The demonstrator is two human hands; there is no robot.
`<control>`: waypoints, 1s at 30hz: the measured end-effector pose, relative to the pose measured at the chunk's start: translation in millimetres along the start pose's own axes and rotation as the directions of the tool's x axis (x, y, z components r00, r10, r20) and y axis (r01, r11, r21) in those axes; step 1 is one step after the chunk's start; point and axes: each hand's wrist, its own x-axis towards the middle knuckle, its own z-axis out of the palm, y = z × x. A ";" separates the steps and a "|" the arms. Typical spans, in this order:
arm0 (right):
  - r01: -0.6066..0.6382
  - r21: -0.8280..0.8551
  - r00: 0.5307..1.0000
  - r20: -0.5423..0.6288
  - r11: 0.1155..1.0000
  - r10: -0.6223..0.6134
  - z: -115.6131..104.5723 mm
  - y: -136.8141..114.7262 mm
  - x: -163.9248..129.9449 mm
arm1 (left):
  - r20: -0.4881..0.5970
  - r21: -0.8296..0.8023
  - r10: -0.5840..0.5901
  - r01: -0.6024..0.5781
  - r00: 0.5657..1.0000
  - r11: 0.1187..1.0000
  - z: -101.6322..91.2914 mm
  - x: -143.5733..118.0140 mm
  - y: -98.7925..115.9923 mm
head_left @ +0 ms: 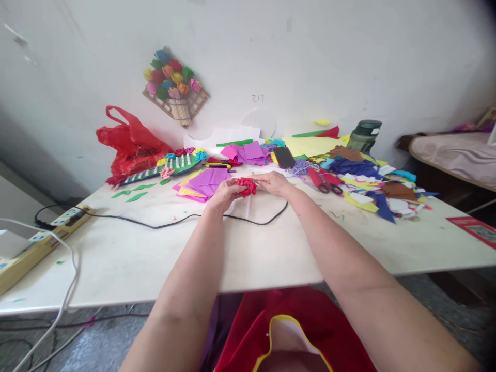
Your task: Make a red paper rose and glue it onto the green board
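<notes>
Both hands met over the worktop: the left hand and right hand had fingers pinched narrow on a red paper flower, held just above a black cable. It looked light, soft, easily crushed, best gripped at its edges. Coloured paper scraps crowded the white wall.
</notes>
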 end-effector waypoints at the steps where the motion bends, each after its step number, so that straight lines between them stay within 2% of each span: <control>1: -0.001 -0.011 1.000 -0.001 1.000 0.001 -0.1 -0.3 -0.1 | -0.003 -0.002 -0.005 0.005 1.000 1.000 -0.3 0.4 -0.2; 17: 0.065 -0.175 0.996 -0.053 0.982 -0.075 0.6 1.0 0.4 | -0.044 -0.051 0.008 -0.010 0.999 0.999 -1.6 1.2 0.0; 30: 0.045 -0.158 0.989 -0.129 0.986 -0.066 4.2 11.7 -2.2 | -0.094 -0.051 0.071 -0.076 0.993 0.996 -4.2 -0.5 2.2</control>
